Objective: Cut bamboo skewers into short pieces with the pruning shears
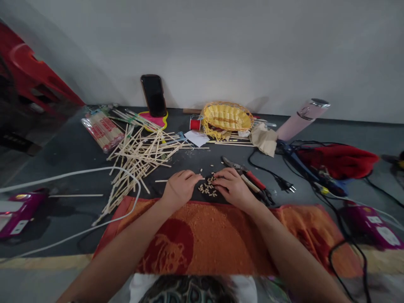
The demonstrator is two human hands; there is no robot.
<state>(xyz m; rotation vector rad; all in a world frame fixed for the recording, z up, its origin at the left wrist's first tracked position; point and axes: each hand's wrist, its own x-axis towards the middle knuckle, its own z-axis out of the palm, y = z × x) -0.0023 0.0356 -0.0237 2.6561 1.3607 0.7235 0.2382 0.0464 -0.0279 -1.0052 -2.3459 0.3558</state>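
Observation:
My left hand (pixel 180 187) is closed around a thin wooden stick (pixel 161 181), whose far end shows to the left of the hand and whose other end pokes out past the fingertips. My right hand (pixel 232 185) reaches over a small pile of short cut stick pieces (pixel 208 186), with its fingers apart at the right side of the pile. Whether a fingertip touches a piece is hard to make out. Pliers with red handles (pixel 255 180) lie just beyond my right hand. Both forearms cross an orange towel (pixel 221 235) at the table's front.
A heap of loose sticks (pixel 139 155) and a wrapped stick bundle (pixel 103 131) lie left. Behind are a phone (pixel 154 94), red thread (pixel 195 123) and a yellow basket (pixel 229 117). A pink bottle (pixel 303 119), black plug (pixel 284 185) and red cloth (pixel 337 160) occupy the right.

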